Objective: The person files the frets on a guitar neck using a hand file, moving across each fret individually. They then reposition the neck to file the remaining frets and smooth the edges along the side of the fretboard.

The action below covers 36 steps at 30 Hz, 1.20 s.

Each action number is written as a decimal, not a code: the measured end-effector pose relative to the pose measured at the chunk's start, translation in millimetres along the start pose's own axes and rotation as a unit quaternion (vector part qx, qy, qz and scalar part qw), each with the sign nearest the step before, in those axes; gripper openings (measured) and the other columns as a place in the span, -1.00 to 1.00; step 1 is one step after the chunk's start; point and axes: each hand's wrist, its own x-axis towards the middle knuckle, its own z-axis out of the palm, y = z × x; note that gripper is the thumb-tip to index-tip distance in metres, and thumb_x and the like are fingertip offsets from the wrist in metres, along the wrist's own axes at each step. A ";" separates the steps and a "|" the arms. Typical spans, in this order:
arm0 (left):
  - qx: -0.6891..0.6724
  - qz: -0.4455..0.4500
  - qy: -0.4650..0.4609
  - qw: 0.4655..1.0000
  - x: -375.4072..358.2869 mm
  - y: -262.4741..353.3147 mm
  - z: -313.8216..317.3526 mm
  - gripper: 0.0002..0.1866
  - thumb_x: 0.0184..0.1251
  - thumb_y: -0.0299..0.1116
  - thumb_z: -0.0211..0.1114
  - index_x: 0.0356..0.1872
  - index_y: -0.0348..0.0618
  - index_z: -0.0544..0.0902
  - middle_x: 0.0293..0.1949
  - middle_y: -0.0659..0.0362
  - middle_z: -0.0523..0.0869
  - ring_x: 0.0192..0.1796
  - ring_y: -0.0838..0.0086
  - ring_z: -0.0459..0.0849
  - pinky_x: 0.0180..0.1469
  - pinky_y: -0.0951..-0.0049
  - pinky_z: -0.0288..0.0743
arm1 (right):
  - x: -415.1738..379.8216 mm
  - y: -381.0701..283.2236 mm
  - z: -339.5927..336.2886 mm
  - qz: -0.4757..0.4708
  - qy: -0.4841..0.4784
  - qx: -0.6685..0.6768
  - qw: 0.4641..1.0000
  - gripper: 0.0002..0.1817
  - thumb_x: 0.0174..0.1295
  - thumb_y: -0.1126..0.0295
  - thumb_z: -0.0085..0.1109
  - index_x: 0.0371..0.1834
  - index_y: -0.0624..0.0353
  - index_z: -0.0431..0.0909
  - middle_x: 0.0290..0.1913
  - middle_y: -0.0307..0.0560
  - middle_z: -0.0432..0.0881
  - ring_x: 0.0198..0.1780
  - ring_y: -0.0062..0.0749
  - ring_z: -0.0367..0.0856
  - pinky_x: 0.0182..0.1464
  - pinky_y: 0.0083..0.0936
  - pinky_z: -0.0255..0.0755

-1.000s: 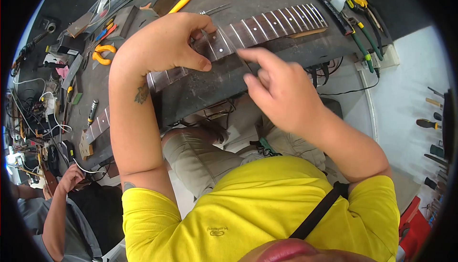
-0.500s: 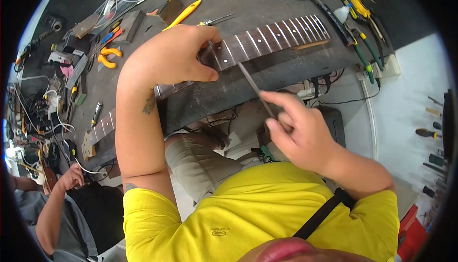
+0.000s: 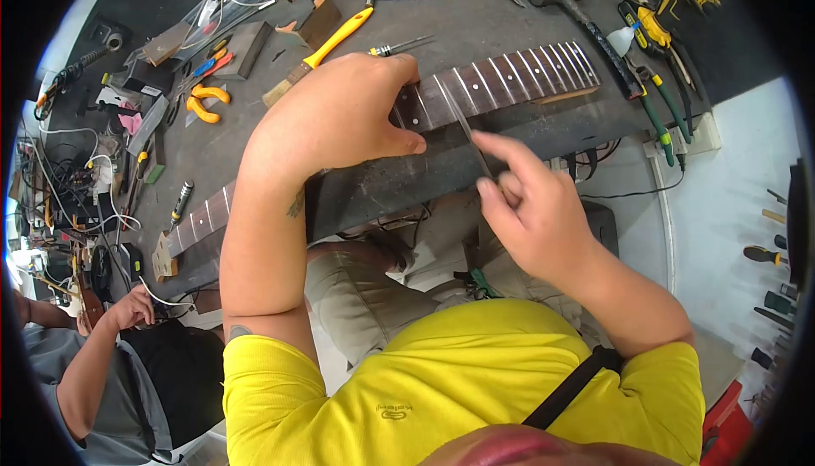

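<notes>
A guitar neck (image 3: 509,75) with a dark fretboard, silvery frets and pale dot inlays lies across the bench, headstock end to the left. My left hand (image 3: 352,114) is closed around its middle, thumb on the near edge and fingers over the far side. In my right hand (image 3: 539,216) is a thin metal file (image 3: 463,122), pinched with the index finger stretched along it. The file's far end lies over the fretboard beside a fret, just right of my left hand. My left forearm hides part of the neck.
Behind the neck lie a yellow-handled brush (image 3: 340,37), a screwdriver (image 3: 399,46) and a hammer (image 3: 586,20). Green-handled pliers (image 3: 658,126) rest at the right edge. Tools and cables clutter the left, where another person's hand (image 3: 132,309) shows.
The file has slid forward, farther across the fretboard, with my right hand following. The bench and neck appear shifted slightly right in view. My left hand keeps its hold on the neck.
</notes>
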 end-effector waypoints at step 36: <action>0.010 0.011 0.010 1.000 -0.7 0.4 0.1 -0.38 0.12 -0.20 0.77 0.15 -0.28 0.74 -0.12 -0.15 0.85 0.02 -0.14 0.83 0.07 0.01 0.69 | 1.3 5.3 -5.6 -0.067 0.022 -0.066 0.995 -0.48 0.42 0.55 0.40 0.46 0.21 0.65 -0.57 0.06 0.54 -0.57 0.03 0.60 -0.43 -0.14 0.43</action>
